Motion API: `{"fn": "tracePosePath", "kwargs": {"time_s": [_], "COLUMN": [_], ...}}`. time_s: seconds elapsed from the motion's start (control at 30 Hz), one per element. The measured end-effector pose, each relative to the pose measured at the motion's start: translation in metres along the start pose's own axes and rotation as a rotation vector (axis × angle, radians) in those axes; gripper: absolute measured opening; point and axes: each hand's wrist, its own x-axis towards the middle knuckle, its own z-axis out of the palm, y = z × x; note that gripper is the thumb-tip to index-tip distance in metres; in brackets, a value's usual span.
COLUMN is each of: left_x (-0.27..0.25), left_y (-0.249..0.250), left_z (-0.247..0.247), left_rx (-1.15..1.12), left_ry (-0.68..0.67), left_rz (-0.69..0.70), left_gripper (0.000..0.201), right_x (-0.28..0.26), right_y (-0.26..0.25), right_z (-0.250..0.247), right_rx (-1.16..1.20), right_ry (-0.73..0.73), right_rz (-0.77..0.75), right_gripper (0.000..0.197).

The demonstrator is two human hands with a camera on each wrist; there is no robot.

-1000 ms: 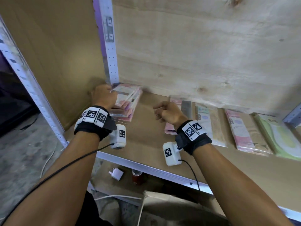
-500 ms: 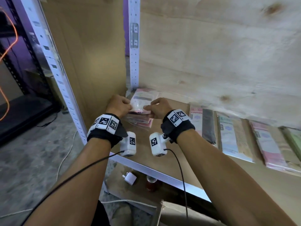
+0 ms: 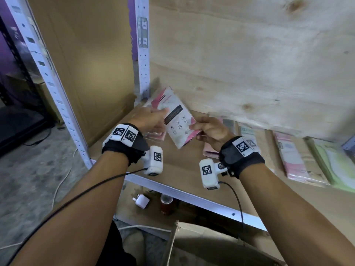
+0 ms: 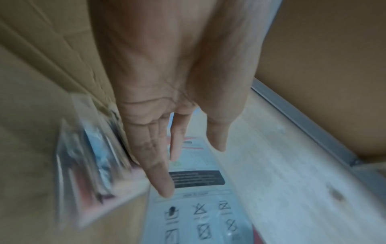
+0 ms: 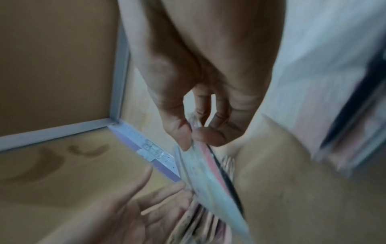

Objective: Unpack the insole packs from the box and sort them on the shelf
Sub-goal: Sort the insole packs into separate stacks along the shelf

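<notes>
A white and pink insole pack (image 3: 178,121) with a black label is held tilted above the shelf board (image 3: 182,169), near its left back corner. My right hand (image 3: 207,129) pinches the pack's lower right edge between thumb and fingers (image 5: 194,140). Straight fingers of my left hand (image 3: 148,120) lie along the pack's left side; the wrist view shows this hand (image 4: 192,168) open over the printed face (image 4: 200,206). Under the hands a stack of pink packs (image 3: 155,134) lies in the corner.
A row of several packs (image 3: 295,160) lies along the shelf to the right, pink, beige and green. A white upright post (image 3: 143,54) stands at the corner. An open cardboard box (image 3: 201,246) sits below the shelf edge, beside a white plug (image 3: 141,201).
My right hand came across to the corner stack and took the top pack's edge. The pack has risen off the stack and tilted up. My left hand's fingers have straightened.
</notes>
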Motion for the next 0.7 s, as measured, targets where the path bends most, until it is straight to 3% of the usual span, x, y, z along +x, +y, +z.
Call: {"fn": "tracePosePath", "kwargs": {"time_s": [0.13,0.2,0.33,0.43,0.53,0.63,0.7], "left_x": [-0.006,-0.008,-0.014,-0.018,-0.024,-0.027,-0.028], "left_y": [0.016,0.024,0.031,0.031,0.03,0.028,0.028], "left_z": [0.029,0.045,0.081,0.104,0.121,0.133,0.142], "left_rx": [-0.288,-0.418,-0.569,-0.499,-0.41,-0.373,-0.335], "left_ry": [-0.168,-0.184,-0.156,-0.111,-0.12,-0.206,-0.263], "left_rz": [-0.068,-0.068,-0.043,-0.035,-0.01,0.002,-0.007], "left_gripper": [0.07,0.08,0.062,0.033,0.012,0.025,0.032], "right_x": [-0.034,-0.049,-0.079,-0.093,-0.1,-0.102,-0.103], "right_y": [-0.009,-0.011,-0.002,0.008,0.016,0.024,0.03], "right_z": [-0.028,-0.039,-0.061,-0.083,-0.11,-0.138,-0.155], "right_rx": [-0.154,-0.315,-0.681,-0.79,-0.723,-0.597,-0.475], "right_ry": [0.014,0.063,0.181,0.152,0.162,0.315,0.342], "right_rz": [-0.253,-0.374,-0.58,-0.506,-0.443,-0.394,-0.267], "right_gripper": [0.019,0.022,0.023,0.031,0.039,0.042,0.043]}}
